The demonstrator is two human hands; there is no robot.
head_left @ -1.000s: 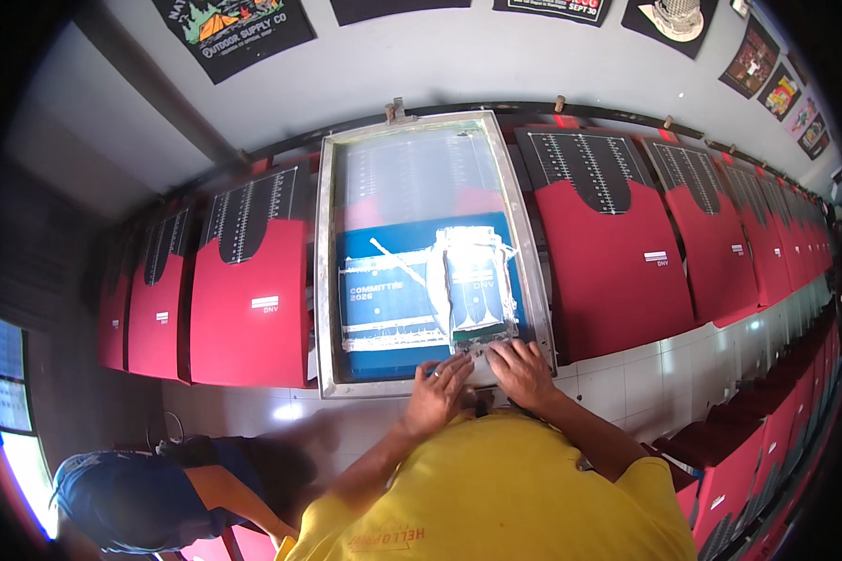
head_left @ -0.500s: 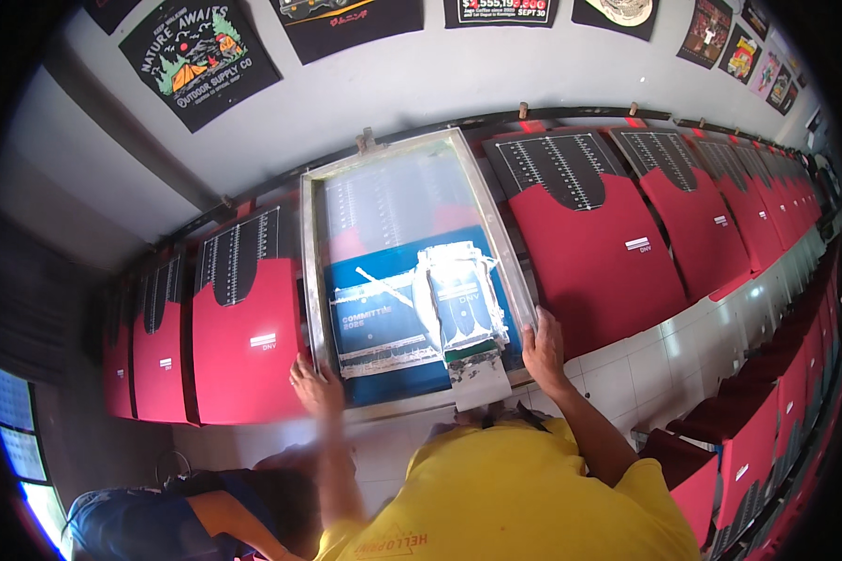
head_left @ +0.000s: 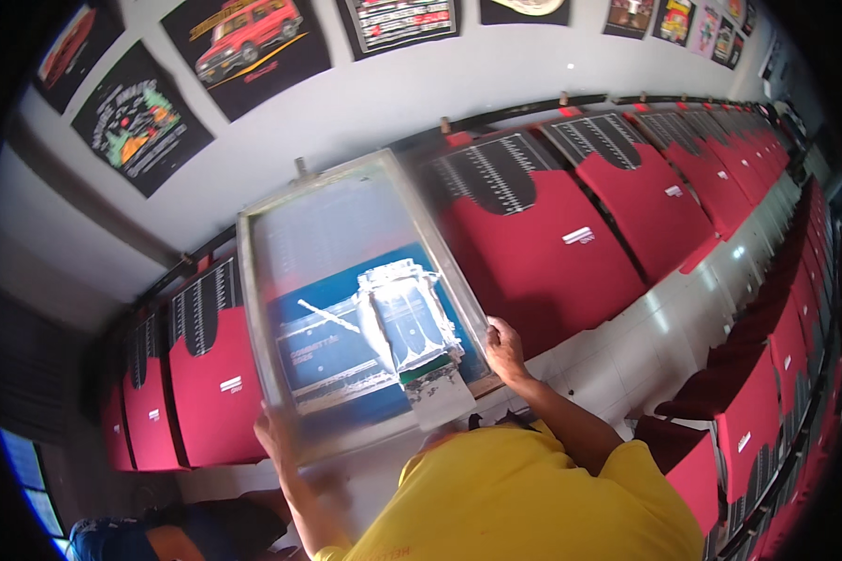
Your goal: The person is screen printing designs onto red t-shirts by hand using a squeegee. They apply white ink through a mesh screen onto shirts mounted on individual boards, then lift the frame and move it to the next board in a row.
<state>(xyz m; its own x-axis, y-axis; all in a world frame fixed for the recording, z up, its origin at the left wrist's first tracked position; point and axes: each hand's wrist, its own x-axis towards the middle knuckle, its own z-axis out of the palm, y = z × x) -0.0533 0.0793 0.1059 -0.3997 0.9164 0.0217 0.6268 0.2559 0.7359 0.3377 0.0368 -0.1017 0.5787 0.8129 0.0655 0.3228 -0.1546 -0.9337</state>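
Note:
A screen-printing frame point(head_left: 451, 266) with pale mesh at its far part is held in front of me, tilted in the view. Its near part has a blue stencil point(head_left: 295, 313), streaked with thick white ink point(head_left: 376, 323). A grey, worn flat piece point(head_left: 442, 396) with a green edge rests by the near rim; its kind is unclear. My left hand point(head_left: 276, 435), somewhat blurred, is closed on the frame's left edge near the near corner. My right hand point(head_left: 506, 352) wraps round the right edge near its near end. The frame hides most of what lies under it.
Boards with red cloth panels point(head_left: 524, 266) line up left and right, each with a small white print. A rail point(head_left: 496, 117) runs along the wall behind. Another row of red panels point(head_left: 776, 346) stands at right. Another person point(head_left: 196, 524) is low at left.
My view has turned, and the frame sits farther left in it and more slanted. Marks beneath the mesh look fainter. Both hands remain on the frame's sides and have moved with it.

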